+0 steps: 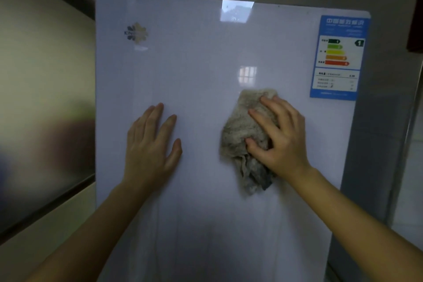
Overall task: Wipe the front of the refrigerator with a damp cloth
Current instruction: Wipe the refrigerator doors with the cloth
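White refrigerator door point(194, 75) fills the view, lower part cut off. Blue energy label point(338, 57) at upper right: print unreadable. Left hand point(148, 144) lies flat on the door, fingers straight, holding nothing. Right hand point(279, 137) presses the grey cloth point(242, 126) against the door centre-right, fingers spread, covering part of it. Logo point(136, 33) upper left: blurred.

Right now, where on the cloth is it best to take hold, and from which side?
Probably the bunched lower tail of the cloth, from below: it hangs loose and thick off the refrigerator door, while the right hand presses the flatter upper part against it.
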